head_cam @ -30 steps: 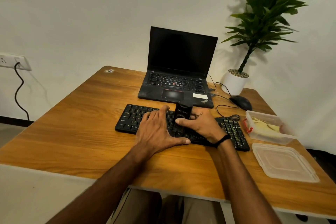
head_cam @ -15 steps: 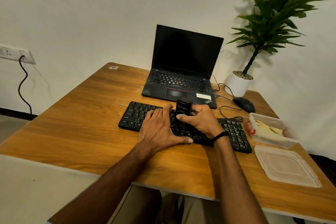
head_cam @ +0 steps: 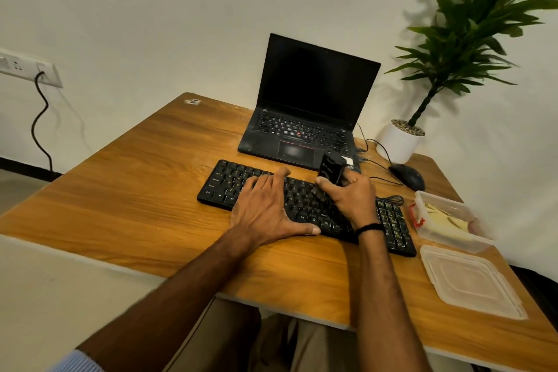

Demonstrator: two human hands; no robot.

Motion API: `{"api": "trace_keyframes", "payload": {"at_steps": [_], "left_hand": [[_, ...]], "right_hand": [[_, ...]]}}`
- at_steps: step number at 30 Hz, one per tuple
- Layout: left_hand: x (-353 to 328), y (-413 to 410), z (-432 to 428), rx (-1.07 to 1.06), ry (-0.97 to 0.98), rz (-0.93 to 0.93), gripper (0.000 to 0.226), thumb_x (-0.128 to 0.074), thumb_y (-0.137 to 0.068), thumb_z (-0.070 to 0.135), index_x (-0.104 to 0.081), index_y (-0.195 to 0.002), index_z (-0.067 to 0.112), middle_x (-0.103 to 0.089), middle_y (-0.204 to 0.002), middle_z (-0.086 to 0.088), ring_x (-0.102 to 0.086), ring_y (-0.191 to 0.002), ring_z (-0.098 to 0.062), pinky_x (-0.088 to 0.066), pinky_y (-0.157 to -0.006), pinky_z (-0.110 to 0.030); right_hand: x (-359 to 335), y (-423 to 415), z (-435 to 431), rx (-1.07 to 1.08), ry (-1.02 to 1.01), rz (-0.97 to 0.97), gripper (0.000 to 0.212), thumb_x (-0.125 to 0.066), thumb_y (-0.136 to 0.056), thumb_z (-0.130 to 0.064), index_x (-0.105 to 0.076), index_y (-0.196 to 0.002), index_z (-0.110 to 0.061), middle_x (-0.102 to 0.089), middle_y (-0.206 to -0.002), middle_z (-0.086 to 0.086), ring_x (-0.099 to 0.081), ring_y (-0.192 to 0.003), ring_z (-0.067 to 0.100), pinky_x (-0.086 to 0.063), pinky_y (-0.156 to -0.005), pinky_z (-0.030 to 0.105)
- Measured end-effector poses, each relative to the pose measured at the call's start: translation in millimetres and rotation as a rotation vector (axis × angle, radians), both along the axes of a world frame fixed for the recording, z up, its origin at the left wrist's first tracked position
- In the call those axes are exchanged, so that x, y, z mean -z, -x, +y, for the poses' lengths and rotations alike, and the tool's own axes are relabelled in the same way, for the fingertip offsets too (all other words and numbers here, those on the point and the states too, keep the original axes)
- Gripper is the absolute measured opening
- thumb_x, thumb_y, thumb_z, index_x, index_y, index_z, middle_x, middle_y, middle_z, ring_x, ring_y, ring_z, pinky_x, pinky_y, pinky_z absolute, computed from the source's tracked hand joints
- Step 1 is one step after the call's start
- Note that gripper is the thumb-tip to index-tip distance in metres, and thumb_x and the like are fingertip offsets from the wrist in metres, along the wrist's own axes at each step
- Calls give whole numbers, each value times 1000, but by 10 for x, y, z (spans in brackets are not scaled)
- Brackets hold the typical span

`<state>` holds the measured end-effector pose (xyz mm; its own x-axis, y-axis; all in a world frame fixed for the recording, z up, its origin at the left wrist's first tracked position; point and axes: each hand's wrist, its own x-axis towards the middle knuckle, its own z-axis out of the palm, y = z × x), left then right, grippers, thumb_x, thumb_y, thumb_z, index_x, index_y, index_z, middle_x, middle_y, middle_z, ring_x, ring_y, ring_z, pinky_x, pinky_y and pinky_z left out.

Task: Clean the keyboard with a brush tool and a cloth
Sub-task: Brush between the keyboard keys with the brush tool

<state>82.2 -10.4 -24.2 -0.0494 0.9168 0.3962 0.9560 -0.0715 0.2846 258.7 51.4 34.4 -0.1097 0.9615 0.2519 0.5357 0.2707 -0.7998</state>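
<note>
Brush tool point(head_cam: 330, 170) juts up from right hand point(head_cam: 351, 198) — over keyboard point(head_cam: 392, 220).

Black keyboard point(head_cam: 305, 205); black laptop point(head_cam: 305, 118); wood-grained orange-brown tabletop point(head_cam: 129, 190); white pot point(head_cam: 397, 142); green leaves point(head_cam: 471, 27); red clip point(head_cam: 415, 216).

We see a black keyboard point(head_cam: 302, 202) lying flat, a black brush tool point(head_cam: 331, 170) tilted over its keys, and a yellowish cloth point(head_cam: 450, 219) in the clear box point(head_cam: 450, 240) beside it.
</note>
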Motion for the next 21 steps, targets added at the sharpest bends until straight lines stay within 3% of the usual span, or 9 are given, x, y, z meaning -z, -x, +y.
{"api": "trace_keyframes", "payload": {"at_steps": [1,5,6,10,14,15,19,21], "left_hand": [[4,0,0,-1,1,4,132,-39,-51,112,-26,-148,22,-57,-136,-1,-52,-126,-19,-30,-118,-41],[2,4,-8,14,-6,2,130,-39,-55,110,-26,-148,20,-56,-136,-2,-52,-126,-20,-32,-117,-41],[1,-3,-8,17,-7,0,130,-40,-55,110,-27,-149,20,-56,-137,-2,-52,-127,-20,-31,-118,-41],[11,-18,-21,2,-9,7,132,-40,-53,110,-27,-149,21,-56,-138,-2,-52,-128,-19,-30,-118,-40],[2,-4,-25,13,-13,-12,129,-42,-55,109,-27,-148,21,-57,-135,-2,-53,-126,-20,-30,-118,-40],[-2,-2,-24,15,-16,-14,129,-42,-55,109,-26,-148,21,-58,-135,-3,-53,-125,-20,-30,-118,-40],[2,-16,-31,7,-14,2,129,-43,-54,109,-24,-147,22,-57,-135,-3,-53,-125,-20,-30,-118,-40],[3,-11,-25,7,-10,3,129,-42,-54,109,-23,-148,22,-57,-136,-3,-52,-126,-20,-30,-117,-40]], "right_hand": [[7,-23,-19,-9,21,32,36,-81,-79,-27,-70,-110,-15,-73,-99,-4,-69,-83,7,-58,-74,25],[10,45,-177,-430,332,158,35,-82,-78,-11,-71,-111,-9,-76,-101,6,-73,-95,21,-60,-81,35],[19,57,-169,-422,292,148,34,-82,-78,-12,-72,-111,-11,-76,-100,4,-73,-95,20,-60,-81,35],[99,34,-82,-64,-12,80,29,-82,-79,-26,-73,-105,-18,-75,-92,-6,-72,-88,11,-60,-79,33],[47,-6,-199,-474,346,243,36,-80,-77,-4,-70,-112,-3,-75,-104,12,-72,-99,29,-59,-86,41],[51,-13,-186,-479,343,244,36,-80,-78,-5,-70,-112,-3,-75,-104,12,-72,-98,28,-59,-87,42],[120,-45,-96,-139,98,194,28,-83,-77,-25,-74,-102,-21,-77,-95,-2,-73,-90,14,-61,-82,40],[76,-39,-162,-322,221,210,32,-82,-77,-14,-73,-107,-10,-77,-99,4,-73,-95,21,-60,-81,37]]}}
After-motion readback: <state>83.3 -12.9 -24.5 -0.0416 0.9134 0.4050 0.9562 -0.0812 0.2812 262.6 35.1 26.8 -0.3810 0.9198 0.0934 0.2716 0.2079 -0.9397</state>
